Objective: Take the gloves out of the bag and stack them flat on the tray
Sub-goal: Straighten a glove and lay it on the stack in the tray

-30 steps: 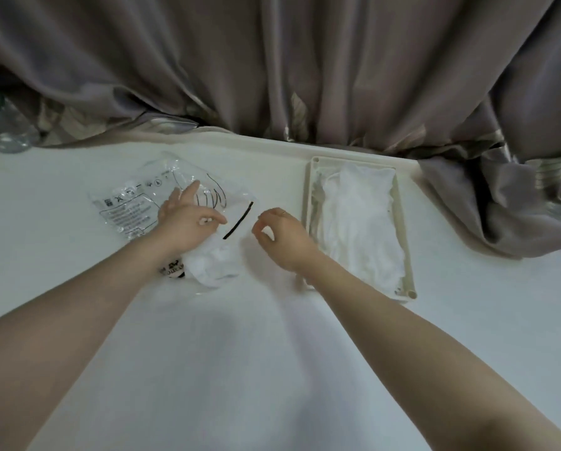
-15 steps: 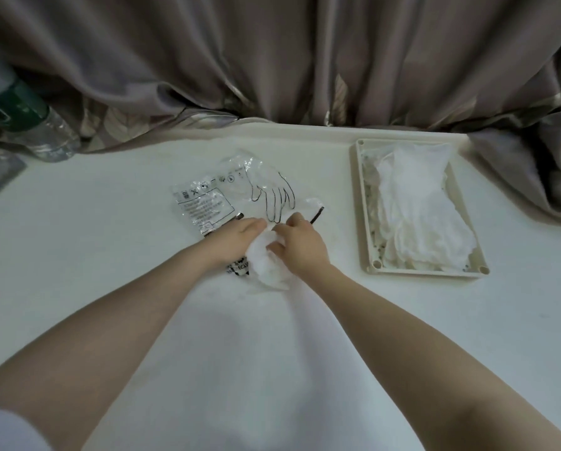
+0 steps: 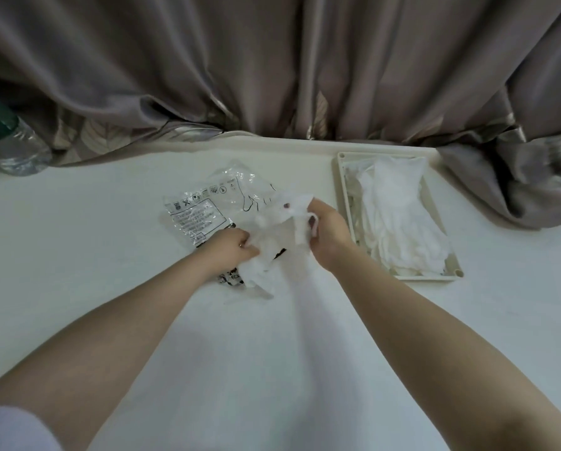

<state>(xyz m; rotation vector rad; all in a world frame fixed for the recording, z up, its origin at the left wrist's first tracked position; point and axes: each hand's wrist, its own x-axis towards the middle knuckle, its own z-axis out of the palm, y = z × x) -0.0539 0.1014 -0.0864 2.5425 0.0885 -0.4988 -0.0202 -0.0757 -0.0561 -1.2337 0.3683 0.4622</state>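
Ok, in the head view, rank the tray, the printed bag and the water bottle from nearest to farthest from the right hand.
From the right hand, which grips a white glove:
1. Tray: just to its right, nearly touching the hand.
2. Printed bag: to its left, partly under the glove.
3. Water bottle: far left, by the curtain.

The bag (image 3: 204,216) is lying on the table (image 3: 110,288), left of the tray (image 3: 448,277). Gloves (image 3: 399,222) are lying in the tray. A bottle (image 3: 9,148) is standing far left.
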